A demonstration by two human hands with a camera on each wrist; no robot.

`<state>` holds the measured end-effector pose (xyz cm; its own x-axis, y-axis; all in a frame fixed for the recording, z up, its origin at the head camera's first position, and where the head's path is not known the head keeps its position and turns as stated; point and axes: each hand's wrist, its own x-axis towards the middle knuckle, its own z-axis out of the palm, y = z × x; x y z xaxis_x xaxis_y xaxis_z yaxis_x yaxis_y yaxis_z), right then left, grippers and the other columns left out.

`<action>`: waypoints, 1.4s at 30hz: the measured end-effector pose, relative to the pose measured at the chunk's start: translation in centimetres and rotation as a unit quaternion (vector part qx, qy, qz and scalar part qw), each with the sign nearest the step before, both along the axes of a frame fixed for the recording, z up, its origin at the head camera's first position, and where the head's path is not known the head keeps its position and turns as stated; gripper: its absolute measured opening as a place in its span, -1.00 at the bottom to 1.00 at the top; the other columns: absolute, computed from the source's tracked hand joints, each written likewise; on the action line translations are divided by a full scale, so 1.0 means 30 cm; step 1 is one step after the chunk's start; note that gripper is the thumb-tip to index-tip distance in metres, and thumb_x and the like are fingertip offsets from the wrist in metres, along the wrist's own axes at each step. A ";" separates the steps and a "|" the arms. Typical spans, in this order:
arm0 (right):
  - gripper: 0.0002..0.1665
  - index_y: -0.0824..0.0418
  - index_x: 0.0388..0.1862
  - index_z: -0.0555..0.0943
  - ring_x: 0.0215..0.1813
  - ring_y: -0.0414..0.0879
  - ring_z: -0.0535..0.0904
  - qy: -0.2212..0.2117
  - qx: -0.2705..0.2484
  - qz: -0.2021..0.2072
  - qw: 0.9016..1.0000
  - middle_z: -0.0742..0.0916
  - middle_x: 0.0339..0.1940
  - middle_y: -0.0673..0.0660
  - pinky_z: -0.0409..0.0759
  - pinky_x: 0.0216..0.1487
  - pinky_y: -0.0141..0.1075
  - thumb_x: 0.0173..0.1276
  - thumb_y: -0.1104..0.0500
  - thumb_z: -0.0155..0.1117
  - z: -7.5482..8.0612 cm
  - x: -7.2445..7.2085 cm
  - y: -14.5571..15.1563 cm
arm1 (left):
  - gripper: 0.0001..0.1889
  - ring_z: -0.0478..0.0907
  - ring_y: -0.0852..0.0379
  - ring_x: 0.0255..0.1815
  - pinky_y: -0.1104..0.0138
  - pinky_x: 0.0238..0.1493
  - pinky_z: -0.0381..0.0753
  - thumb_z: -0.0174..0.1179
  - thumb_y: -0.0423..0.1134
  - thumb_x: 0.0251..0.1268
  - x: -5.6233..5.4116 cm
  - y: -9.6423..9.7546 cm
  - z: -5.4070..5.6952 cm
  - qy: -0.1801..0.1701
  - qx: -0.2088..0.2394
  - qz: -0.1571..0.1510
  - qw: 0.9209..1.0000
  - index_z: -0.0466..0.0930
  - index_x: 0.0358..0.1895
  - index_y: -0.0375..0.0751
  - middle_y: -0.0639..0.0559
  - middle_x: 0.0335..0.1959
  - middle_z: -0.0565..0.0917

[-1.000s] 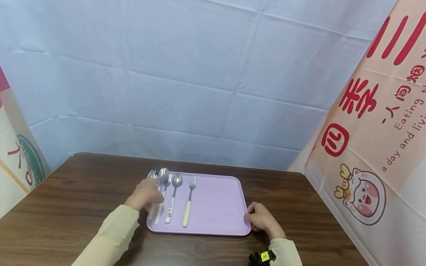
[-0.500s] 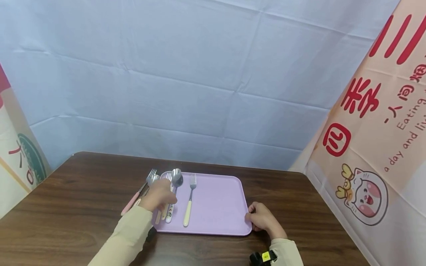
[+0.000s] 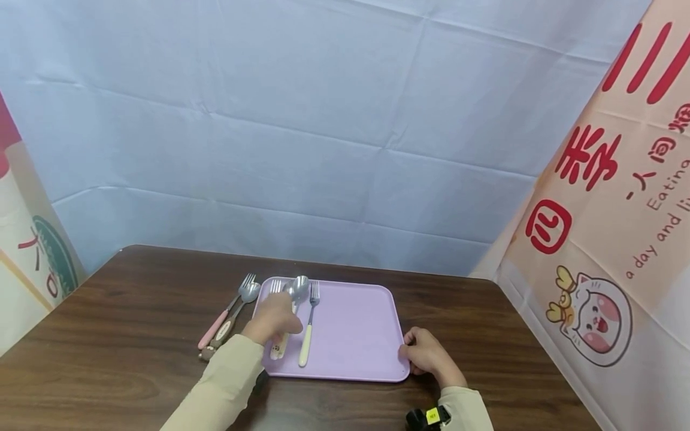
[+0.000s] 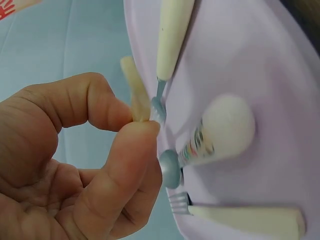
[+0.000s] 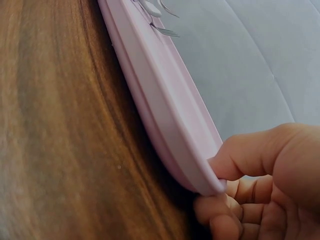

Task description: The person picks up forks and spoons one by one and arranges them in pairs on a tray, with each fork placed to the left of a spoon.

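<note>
My left hand (image 3: 277,314) is above the left part of the lilac tray (image 3: 356,335). Thumb and forefinger pinch the cream handle (image 4: 135,92) of a spoon, whose shiny bowl (image 3: 300,286) overlaps another spoon in the head view. That other spoon, with a patterned white handle (image 4: 225,130), lies on the tray between two cream-handled forks, one to its left (image 4: 245,220) and one to its right (image 3: 305,344). My right hand (image 3: 428,356) grips the tray's near right corner, thumb on the rim and fingers curled beneath.
Left of the tray, a pink-handled fork (image 3: 214,328) and a brown-handled spoon (image 3: 223,331) lie side by side on the dark wooden table (image 3: 124,335). A pale blue cloth (image 3: 280,131) hangs behind the table, with a printed cloth (image 3: 598,239) at the right.
The left hand has moved rightward over the tray with the spoon, uncovering the pink-handled fork and the brown-handled spoon at the left. The right hand keeps its grip on the tray corner.
</note>
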<state>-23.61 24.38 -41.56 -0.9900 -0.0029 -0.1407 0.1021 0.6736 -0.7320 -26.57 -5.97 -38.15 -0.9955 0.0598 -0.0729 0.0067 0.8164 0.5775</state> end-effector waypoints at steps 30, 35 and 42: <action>-0.86 0.31 -0.42 0.40 -0.69 -0.10 0.42 -0.005 0.006 -0.003 1.000 0.49 -0.67 0.16 0.48 -0.64 -0.28 0.03 0.36 0.16 0.004 0.004 0.004 | -0.77 0.37 0.15 -0.82 0.37 -0.75 0.40 0.24 -0.48 -0.39 0.014 0.180 -0.030 0.023 0.046 -0.029 0.998 0.33 -0.70 -0.21 -0.01 -0.74 0.40; -0.86 0.32 -0.41 0.40 -0.69 -0.10 0.43 -0.003 0.004 -0.001 1.000 0.49 -0.67 0.16 0.49 -0.65 -0.28 0.02 0.35 0.16 0.002 0.003 0.002 | -0.82 0.36 0.18 -0.90 0.40 -0.85 0.39 0.23 -0.50 -0.37 0.011 0.208 -0.041 0.017 0.052 -0.015 0.998 0.39 -0.64 -0.33 -0.10 -0.70 0.43; -0.86 0.31 -0.42 0.40 -0.70 -0.11 0.42 -0.001 0.003 -0.002 1.000 0.49 -0.68 0.16 0.48 -0.65 -0.28 0.01 0.36 0.16 -0.003 -0.002 -0.002 | -0.83 0.37 0.13 -0.82 0.38 -0.80 0.39 0.24 -0.49 -0.37 0.006 0.228 -0.045 0.034 0.031 -0.006 0.999 0.41 -0.64 -0.37 -0.12 -0.66 0.43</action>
